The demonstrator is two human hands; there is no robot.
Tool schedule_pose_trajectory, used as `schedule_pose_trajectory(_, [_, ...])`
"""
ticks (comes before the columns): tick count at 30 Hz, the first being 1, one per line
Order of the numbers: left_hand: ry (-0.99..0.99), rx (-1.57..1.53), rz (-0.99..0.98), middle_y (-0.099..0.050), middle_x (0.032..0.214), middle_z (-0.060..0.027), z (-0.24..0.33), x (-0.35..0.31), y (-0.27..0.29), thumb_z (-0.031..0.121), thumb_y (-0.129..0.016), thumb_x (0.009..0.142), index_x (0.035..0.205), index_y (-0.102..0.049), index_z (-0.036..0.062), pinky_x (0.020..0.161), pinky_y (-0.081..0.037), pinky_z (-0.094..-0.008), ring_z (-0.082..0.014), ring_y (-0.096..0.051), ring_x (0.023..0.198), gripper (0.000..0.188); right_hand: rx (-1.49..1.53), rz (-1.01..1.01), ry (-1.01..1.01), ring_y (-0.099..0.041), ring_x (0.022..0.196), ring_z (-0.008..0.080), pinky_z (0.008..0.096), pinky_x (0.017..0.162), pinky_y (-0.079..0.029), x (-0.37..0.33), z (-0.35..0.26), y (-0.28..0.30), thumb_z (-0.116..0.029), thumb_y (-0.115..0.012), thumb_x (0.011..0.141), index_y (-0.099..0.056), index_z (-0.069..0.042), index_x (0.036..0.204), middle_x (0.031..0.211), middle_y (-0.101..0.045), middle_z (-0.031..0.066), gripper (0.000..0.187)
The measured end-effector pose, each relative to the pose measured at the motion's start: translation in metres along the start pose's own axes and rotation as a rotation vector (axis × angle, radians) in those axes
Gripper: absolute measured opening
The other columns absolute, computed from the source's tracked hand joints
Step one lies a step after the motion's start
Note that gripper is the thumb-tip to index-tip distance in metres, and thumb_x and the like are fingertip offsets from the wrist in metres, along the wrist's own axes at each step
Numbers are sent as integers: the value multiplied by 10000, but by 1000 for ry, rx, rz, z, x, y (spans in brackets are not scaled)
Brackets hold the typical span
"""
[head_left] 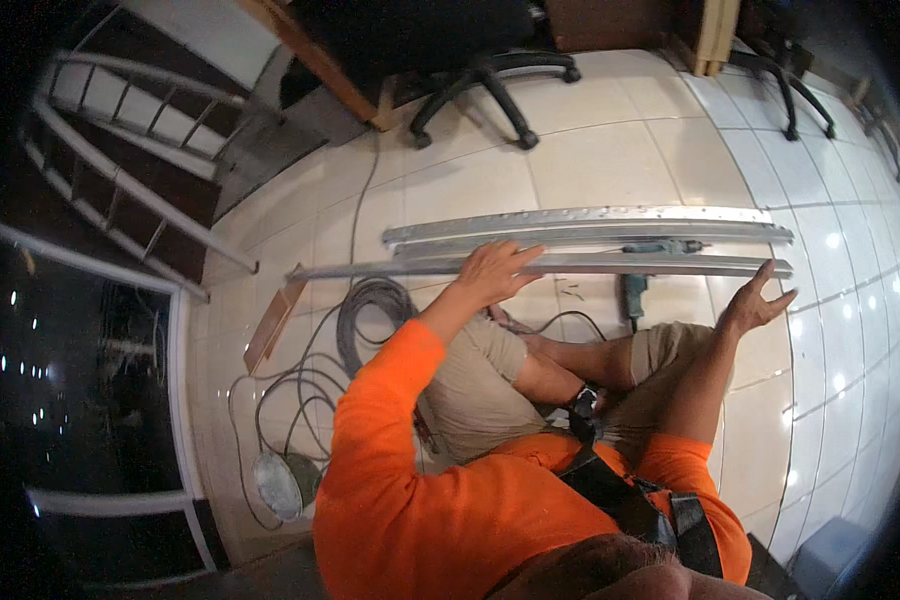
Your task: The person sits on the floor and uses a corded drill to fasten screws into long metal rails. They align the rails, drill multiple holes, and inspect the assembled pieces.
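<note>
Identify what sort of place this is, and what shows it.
Probably an office interior doubling as a work area: a wheeled office chair stands on the tiled floor, with a ladder and a power drill in view.

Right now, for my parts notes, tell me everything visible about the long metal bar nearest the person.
The long metal bar is straight, slim and silver-grey. It runs left to right before the crossed legs, crossing over a drill. The left hand is on it near mid-length; the right hand touches its right end.
</note>
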State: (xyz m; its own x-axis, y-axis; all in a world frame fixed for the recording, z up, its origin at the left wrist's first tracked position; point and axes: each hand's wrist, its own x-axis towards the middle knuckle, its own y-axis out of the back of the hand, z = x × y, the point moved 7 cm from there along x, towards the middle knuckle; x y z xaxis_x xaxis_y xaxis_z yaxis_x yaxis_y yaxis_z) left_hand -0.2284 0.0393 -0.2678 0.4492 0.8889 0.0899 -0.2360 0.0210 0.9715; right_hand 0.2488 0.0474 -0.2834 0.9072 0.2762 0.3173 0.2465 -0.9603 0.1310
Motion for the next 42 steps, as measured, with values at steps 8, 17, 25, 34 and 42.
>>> schedule_pose_trajectory(8, [-36, 27, 8, -574, 938, -121, -7, 96, -40, 630, -596, 914, 1470, -563, 272, 835, -509, -450, -324, -611, 908, 662, 25, -603, 727, -536, 1332, 350, 452, 1117, -432, -101, -94, -40, -151, -766, 931, -637, -42, 1357, 1380, -609, 196, 459])
schedule_pose_trajectory(17, [-65, 123, -117, -619, 1118, -140, -10, 210, -103, 564, -615, 941, 1525, -484, 324, 915, -474, -468, -291, -604, 1090, 645, 178, -933, 110, -679, 1026, 230, 343, 881, -537, -123, -33, -69, -174, -756, 944, -699, -3, 1241, 1135, -720, 170, 347])
schedule_pose_trajectory(25, [79, 61, -175, -590, 1189, -142, -29, 277, -153, 484, -585, 992, 1564, -423, 368, 1021, -424, -497, -322, -552, 1173, 606, 188, -1107, 26, -670, 938, 185, 316, 813, -528, -146, -53, -69, -138, -779, 915, -705, 12, 1222, 1056, -729, 140, 349])
schedule_pose_trajectory(34, [150, 160, -177, -589, 1257, -161, -40, 332, -203, 405, -632, 979, 1553, -446, 347, 1026, -426, -527, -345, -553, 1216, 606, 178, -1259, -93, -701, 907, 249, 349, 710, -563, -153, -49, -69, -242, -782, 912, -686, -1, 1246, 1024, -704, 188, 423])
schedule_pose_trajectory(42, [165, 149, -101, -592, 1278, -165, -48, 341, -213, 357, -726, 932, 1548, -455, 217, 1004, -474, -491, -342, -592, 1177, 687, 199, -1209, -26, -722, 946, 312, 406, 790, -582, -137, -57, -67, -256, -755, 929, -688, -14, 1245, 1055, -711, 209, 404])
